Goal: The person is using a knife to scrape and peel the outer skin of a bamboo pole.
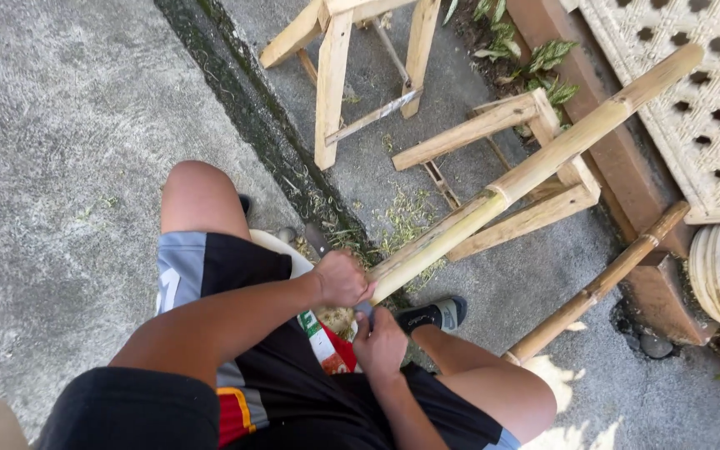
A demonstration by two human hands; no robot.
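Now left hand (342, 279) and right hand (379, 342) grip bamboo pole (535, 171).

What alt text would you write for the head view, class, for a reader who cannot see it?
A seated person's left hand grips the near end of a long bamboo pole, right hand just below it. The pole slants up across wooden frames on concrete ground.

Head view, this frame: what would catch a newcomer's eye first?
A long bamboo pole runs diagonally from the upper right down to the person's lap, where the left hand grips its near end and the right hand sits just below it. A second bamboo pole lies parallel on the right. Behind them stand pale wooden frames on concrete strewn with green shavings.
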